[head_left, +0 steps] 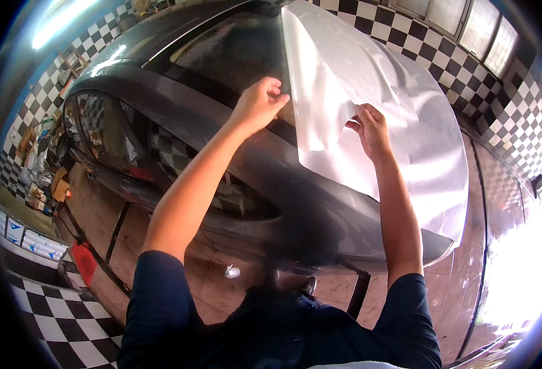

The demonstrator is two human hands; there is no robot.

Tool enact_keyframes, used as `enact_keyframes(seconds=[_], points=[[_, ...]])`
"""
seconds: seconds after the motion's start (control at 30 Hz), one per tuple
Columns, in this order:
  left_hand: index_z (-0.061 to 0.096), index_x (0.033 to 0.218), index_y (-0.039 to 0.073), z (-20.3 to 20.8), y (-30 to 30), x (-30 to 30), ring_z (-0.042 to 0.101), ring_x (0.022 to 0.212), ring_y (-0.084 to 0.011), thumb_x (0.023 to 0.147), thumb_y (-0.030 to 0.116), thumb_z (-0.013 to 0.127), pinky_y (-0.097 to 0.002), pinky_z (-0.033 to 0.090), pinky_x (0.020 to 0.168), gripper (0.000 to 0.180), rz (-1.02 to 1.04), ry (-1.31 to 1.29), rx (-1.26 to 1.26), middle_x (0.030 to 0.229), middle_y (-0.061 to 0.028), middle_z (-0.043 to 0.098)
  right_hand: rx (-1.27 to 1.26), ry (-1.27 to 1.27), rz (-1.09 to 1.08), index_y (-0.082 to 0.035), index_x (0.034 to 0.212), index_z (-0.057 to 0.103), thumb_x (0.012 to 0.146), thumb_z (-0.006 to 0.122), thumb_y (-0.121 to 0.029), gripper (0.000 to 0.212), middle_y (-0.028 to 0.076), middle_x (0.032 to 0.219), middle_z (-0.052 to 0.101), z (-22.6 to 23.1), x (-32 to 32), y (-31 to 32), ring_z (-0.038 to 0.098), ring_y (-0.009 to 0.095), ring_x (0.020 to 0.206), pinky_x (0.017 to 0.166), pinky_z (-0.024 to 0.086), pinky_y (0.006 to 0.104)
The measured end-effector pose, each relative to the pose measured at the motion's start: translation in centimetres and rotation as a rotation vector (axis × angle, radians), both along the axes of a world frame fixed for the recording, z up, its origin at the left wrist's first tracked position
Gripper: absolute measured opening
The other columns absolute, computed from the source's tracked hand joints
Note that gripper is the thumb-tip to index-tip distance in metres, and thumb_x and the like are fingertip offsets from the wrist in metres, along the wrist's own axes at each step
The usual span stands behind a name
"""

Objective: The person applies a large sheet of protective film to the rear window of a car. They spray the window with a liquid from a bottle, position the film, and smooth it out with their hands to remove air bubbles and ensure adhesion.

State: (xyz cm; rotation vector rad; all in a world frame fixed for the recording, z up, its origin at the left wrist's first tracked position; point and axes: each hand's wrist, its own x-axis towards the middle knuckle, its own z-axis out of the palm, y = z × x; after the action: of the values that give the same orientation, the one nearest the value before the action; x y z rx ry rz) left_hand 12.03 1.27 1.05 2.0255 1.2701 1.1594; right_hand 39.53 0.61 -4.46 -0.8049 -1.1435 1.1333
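Observation:
A large sheet of whitish, glossy film [400, 92] drapes over the rear of a dark grey car [240, 166], creased in places. Its left part is folded back as a flap [314, 92]. My right hand [371, 130] pinches the film beside this flap with bent fingers. Just left of the film's edge, over the rear window [234, 58], hovers my left hand [260, 106]. Its fingers are curled in toward the thumb; whatever they may hold is too small to make out.
Checkered walls [400, 27] surround the car, with windows [467, 27] at the far right. Boxes and clutter [43, 166] line the left side. A small white object [232, 271] lies on the tiled floor [209, 295] near me. Strong glare covers the right floor.

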Motion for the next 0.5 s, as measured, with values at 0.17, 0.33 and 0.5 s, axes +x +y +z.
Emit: enact_keyframes(seconds=[0.17,0.33,0.5], points=[[0.049,0.122,-0.003,0.7,2.9,1.1,0.062,0.078,-0.0167,0.090,0.015,0.060,-0.0254,0.049,0.053,0.039,-0.063,-0.107,-0.279,0.117,-0.0151,0.057,-0.010,-0.007,0.003,0.005,0.091,0.059,0.092,0.053,-0.015,0.021,0.010,0.089,0.059,-0.2,0.5,0.3,0.058,0.018,0.081,0.075,0.054,0.0346],[0.053,0.117,-0.001,1.5,4.3,1.3,0.061,0.074,-0.0143,0.089,0.018,0.060,-0.0240,0.045,0.050,0.034,-0.143,-0.171,-0.501,0.104,-0.0095,0.061,0.000,0.000,0.017,0.005,0.091,0.059,0.091,0.054,-0.014,0.019,0.009,0.086,0.058,-0.2,1.0,0.1,0.058,0.017,0.080,0.073,0.054,0.0332],[0.059,0.101,0.002,1.2,5.0,1.2,0.055,0.065,-0.0104,0.086,0.019,0.064,-0.0216,0.040,0.047,0.023,-0.122,-0.143,-0.547,0.085,-0.0044,0.061,-0.011,-0.002,0.027,0.005,0.090,0.058,0.091,0.055,-0.014,0.019,0.009,0.085,0.057,0.1,1.3,-0.1,0.057,0.017,0.079,0.073,0.053,0.0331]])
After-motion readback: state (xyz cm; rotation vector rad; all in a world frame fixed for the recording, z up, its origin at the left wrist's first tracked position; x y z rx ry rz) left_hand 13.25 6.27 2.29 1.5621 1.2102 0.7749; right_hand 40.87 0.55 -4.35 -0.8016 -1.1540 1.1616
